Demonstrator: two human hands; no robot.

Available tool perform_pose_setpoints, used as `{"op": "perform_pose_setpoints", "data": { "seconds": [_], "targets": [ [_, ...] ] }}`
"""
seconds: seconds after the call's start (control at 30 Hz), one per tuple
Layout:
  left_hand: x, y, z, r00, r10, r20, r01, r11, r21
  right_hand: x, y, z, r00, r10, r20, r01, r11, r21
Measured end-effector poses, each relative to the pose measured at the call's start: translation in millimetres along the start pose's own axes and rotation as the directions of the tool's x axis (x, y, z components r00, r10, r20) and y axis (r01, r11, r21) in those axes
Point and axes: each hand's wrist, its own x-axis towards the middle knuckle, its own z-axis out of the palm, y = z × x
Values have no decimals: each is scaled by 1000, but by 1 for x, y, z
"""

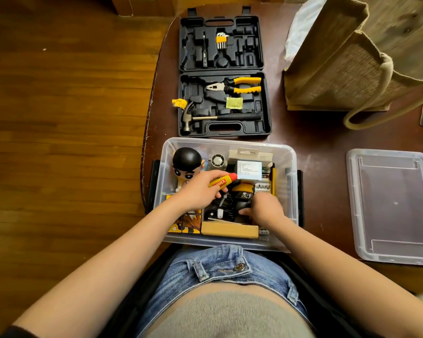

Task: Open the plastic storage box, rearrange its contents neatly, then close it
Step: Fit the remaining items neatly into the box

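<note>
The clear plastic storage box stands open at the table's near edge, right in front of me. Its clear lid lies flat on the table to the right. My left hand is over the box's left half and grips a yellow tube with a red cap. My right hand reaches into the box's middle, fingers curled on a dark rounded object. Inside are a black-haired figurine, a white carton, black cables and a wooden block.
An open black tool case with pliers, a hammer and hex keys lies behind the box. A jute bag stands at the back right. The table's left edge drops to the wooden floor.
</note>
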Motion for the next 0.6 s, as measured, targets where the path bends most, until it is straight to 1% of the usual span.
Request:
{"op": "perform_pose_setpoints", "data": {
  "seconds": [0.1,0.17,0.2,0.27,0.33,0.4,0.5,0.53,0.6],
  "targets": [
    [-1,2,3,999,1,33,-2,1000,17,-6,-2,-5,1000,-20,-1,20,993,-112],
    [-1,2,5,999,6,33,-8,997,71,-14,-1,-13,997,-64,45,70,988,-137],
    [-1,2,6,999,4,33,-7,994,109,-18,0,-19,992,-98,83,107,988,-114],
    [-1,2,10,999,-10,46,1,983,186,-28,5,-30,976,-179,125,180,984,0],
    [-1,4,14,996,-20,85,1,974,225,-40,8,-40,972,-220,86,210,971,117],
    [-1,8,17,991,-13,130,-17,974,226,-48,8,-48,968,-244,64,234,963,134],
    [-2,13,20,987,-12,163,-24,976,217,-52,6,-51,951,-287,119,270,953,140],
    [-2,14,20,986,-13,168,-23,977,213,-53,5,-51,951,-289,113,273,952,135],
    [-2,14,22,983,-11,182,-26,979,200,-54,6,-52,956,-288,50,277,948,158]
  ]
}}
